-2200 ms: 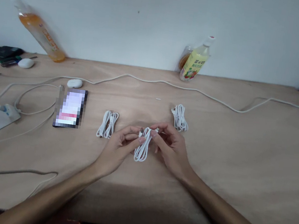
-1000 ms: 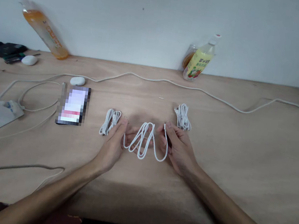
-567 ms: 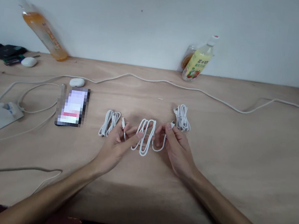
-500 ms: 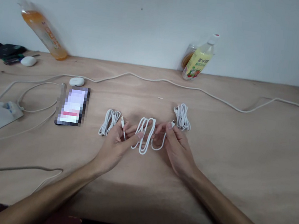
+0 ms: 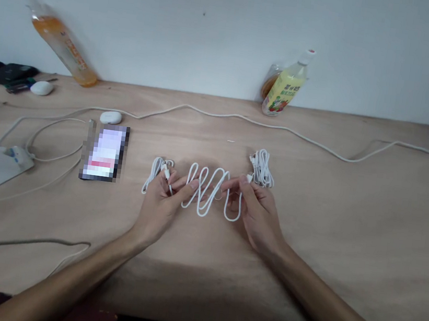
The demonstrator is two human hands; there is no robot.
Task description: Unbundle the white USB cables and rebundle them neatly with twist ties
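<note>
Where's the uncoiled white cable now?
Head view, table centre: the uncoiled white cable loops between left hand and right hand, flanked by left coiled cable and right coiled cable.

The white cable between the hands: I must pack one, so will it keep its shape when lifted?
Probably floppy: the cable sags in loose loops between the left hand and right hand. Likely light: a mere pinch holds each end.

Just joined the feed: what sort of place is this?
Likely a plain home or office work corner: a wooden table against a bare wall, with a phone, drink bottle and white cable.
</note>
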